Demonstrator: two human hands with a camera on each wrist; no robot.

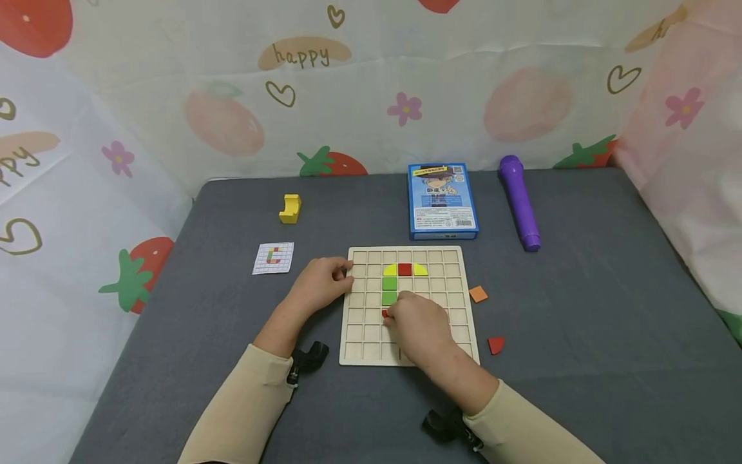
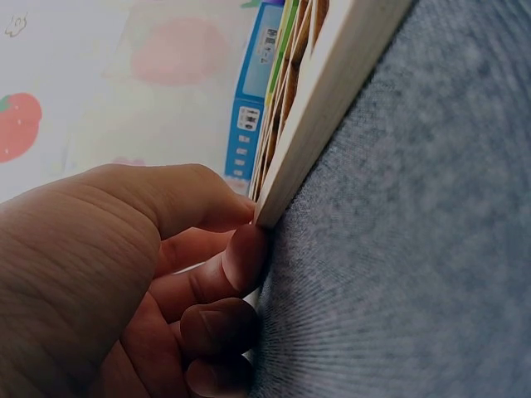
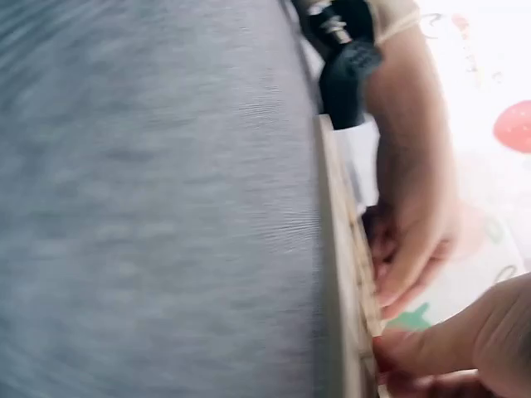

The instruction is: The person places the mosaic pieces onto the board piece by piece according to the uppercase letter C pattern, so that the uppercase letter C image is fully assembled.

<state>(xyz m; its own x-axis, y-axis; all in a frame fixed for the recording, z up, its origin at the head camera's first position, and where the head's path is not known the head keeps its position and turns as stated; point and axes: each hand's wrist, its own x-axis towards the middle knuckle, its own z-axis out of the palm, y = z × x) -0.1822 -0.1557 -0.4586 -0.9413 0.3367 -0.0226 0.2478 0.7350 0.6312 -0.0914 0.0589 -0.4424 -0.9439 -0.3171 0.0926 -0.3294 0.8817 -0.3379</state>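
A square wooden grid board [image 1: 362, 334] lies on the grey table. My left hand [image 1: 321, 283] pinches its left edge between thumb and forefinger, as the left wrist view shows close up. My right hand [image 1: 422, 325] is over the lower middle of the board, holding a small red piece [image 1: 384, 314] at its fingertips, just below the green squares; fingers cover most of it. Two green squares [image 1: 390, 290] stand in a column on the board. Above them, a red square [image 1: 404, 269] sits between two yellow quarter-round pieces [image 1: 420, 270].
Right of the board lie an orange square [image 1: 478, 294] and a red quarter-round piece [image 1: 495, 345]. A pattern card [image 1: 273, 258] and a yellow block [image 1: 290, 209] are at the left. Behind stand a blue box [image 1: 443, 201] and a purple microphone-shaped stick [image 1: 519, 203].
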